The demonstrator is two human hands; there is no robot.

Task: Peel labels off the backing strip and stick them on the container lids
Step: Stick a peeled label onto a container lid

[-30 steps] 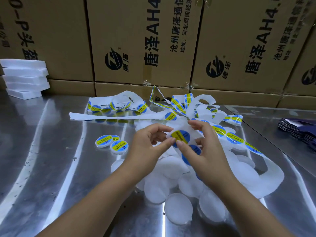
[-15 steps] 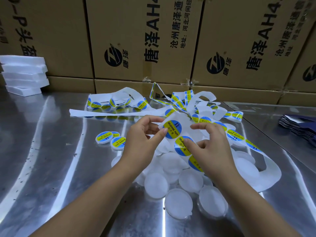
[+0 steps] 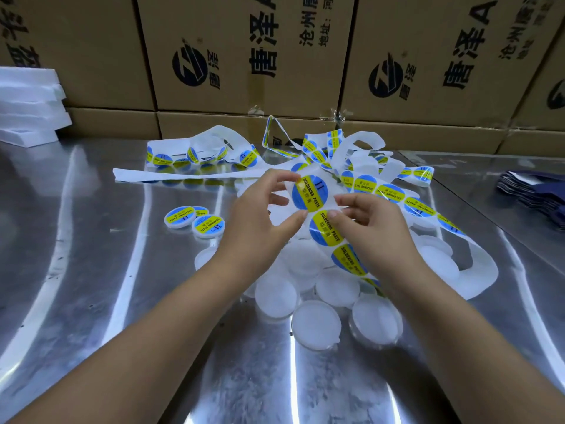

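Note:
A white backing strip (image 3: 339, 240) with round blue-and-yellow "soldering paste" labels is held up over the table's middle. My left hand (image 3: 260, 221) pinches the strip beside the top label (image 3: 309, 191), thumb below it and fingers above. My right hand (image 3: 376, 228) pinches the strip from the right, its fingertips between the top label and the second label (image 3: 324, 232). Below my hands lies a heap of plain white round lids (image 3: 316, 324). Two labelled lids (image 3: 179, 216) (image 3: 208, 226) lie to the left.
A long tangle of used and full strip (image 3: 198, 154) sprawls across the shiny metal table (image 3: 91, 270) behind my hands. Printed cardboard boxes (image 3: 244, 56) wall off the back. White foam slabs (image 3: 27, 102) are stacked far left; dark flat packets (image 3: 535, 191) lie far right.
Both hands have lifted the strip slightly and turned it, so the top label now faces the camera in full. The camera has moved closer to the table.

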